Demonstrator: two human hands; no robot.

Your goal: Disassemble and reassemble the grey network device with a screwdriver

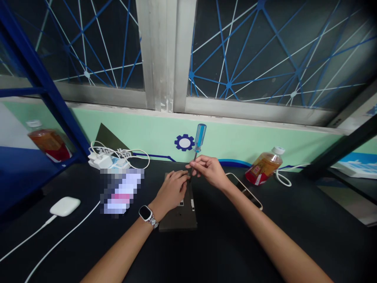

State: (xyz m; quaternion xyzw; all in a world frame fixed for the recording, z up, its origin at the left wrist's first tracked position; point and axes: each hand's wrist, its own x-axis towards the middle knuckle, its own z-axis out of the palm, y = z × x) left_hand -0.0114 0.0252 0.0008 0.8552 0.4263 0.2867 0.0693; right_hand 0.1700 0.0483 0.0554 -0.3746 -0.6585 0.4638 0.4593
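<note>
A dark grey-brown rectangular device (176, 224) lies flat on the black tabletop in front of me. My left hand (174, 188) rests on top of it, fingers stretched across its upper part and fingertips close to the screwdriver's tip. On my right, a screwdriver (200, 137) with a clear blue handle stands nearly upright, its tip down at the device's right edge. The fingers of my right hand (207, 169) pinch its metal shaft below the handle. My fingers partly cover the tip, so any screw there is hidden.
Right of the device lie a phone (247, 192) and a bottle of amber drink (264, 167). To the left are a power strip with cables (108, 161), a blurred-out lit object (123, 192) and a white charging case (65, 206). Behind runs a green wall (147, 135) beneath windows.
</note>
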